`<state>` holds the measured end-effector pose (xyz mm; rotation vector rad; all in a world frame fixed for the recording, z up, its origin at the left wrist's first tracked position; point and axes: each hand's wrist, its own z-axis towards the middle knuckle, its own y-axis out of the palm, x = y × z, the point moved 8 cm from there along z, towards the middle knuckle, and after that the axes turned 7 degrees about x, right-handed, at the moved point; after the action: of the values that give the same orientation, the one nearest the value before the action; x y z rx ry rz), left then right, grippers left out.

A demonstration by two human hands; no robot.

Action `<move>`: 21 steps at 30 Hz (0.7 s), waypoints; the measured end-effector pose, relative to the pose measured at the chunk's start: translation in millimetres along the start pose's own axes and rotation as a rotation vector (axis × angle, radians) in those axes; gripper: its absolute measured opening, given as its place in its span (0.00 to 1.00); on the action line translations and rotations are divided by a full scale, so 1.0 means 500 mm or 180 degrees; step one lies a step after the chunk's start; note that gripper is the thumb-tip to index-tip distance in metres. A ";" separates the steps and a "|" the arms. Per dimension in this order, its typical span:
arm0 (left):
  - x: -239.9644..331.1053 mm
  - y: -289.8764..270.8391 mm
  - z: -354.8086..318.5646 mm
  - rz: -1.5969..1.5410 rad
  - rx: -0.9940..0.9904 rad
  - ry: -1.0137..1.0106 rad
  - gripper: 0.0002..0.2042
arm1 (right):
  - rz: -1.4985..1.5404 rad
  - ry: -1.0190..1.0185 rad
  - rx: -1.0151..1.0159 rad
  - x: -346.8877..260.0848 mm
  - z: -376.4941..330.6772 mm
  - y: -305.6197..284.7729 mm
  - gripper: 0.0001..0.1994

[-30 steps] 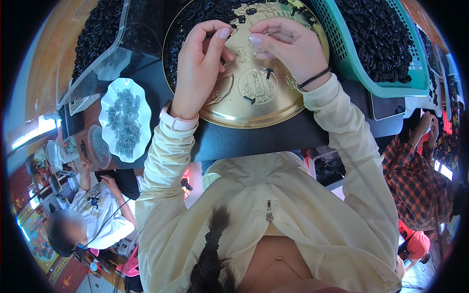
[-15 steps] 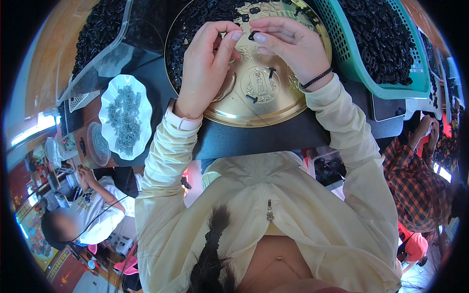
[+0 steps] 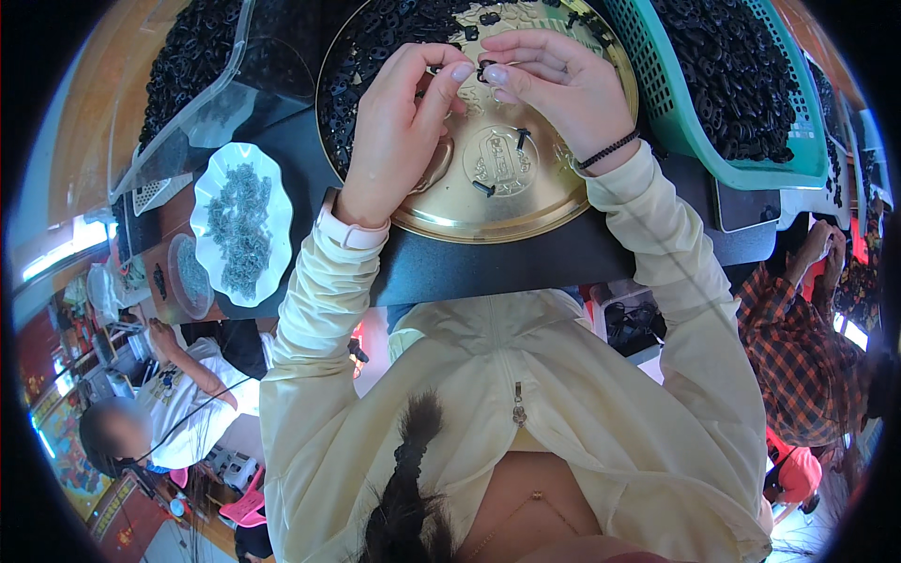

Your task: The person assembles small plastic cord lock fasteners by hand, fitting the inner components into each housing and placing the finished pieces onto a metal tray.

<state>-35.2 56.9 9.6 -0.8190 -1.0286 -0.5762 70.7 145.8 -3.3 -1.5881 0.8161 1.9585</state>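
Observation:
Over a round gold tray [image 3: 474,229], my two hands face each other with their fingertips a short gap apart. My right hand [image 3: 572,94] pinches a small black plastic piece [image 3: 485,70] between thumb and fingers. Thumb and forefinger of my left hand [image 3: 399,117] are pressed together; what they hold, if anything, is too small and hidden to make out. Many small black plastic parts [image 3: 371,52] cover the tray's far left side. Two loose black pieces, one upper [image 3: 522,139] and one lower [image 3: 483,189], lie on its bare near part.
On the left stands a white scalloped dish [image 3: 205,206] of small silvery pieces [image 3: 242,225], beside a clear plastic bin [image 3: 235,66] with black parts. A green basket [image 3: 741,176] full of black parts flanks the tray's right. Other people sit at left [image 3: 202,403] and right [image 3: 798,366].
My hands stay nearly in place; the black piece at my right fingertips has turned slightly and shows more. At the left, the other person's hands and arm have shifted.

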 end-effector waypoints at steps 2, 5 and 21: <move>-0.001 0.001 0.000 -0.0007 -0.0034 -0.0026 0.07 | -0.0066 -0.0056 0.0010 -0.002 0.000 -0.001 0.14; -0.005 -0.003 0.000 -0.0144 0.0031 -0.0132 0.07 | -0.0015 0.0011 0.0043 0.002 0.001 -0.004 0.14; -0.023 0.007 -0.004 -0.0726 -0.0129 -0.0534 0.11 | 0.0026 -0.0057 0.0095 -0.004 -0.002 -0.001 0.14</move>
<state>-36.3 57.6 -2.3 -0.8010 -1.2782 -0.7331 72.3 145.6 -1.7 -1.5505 0.8421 1.9543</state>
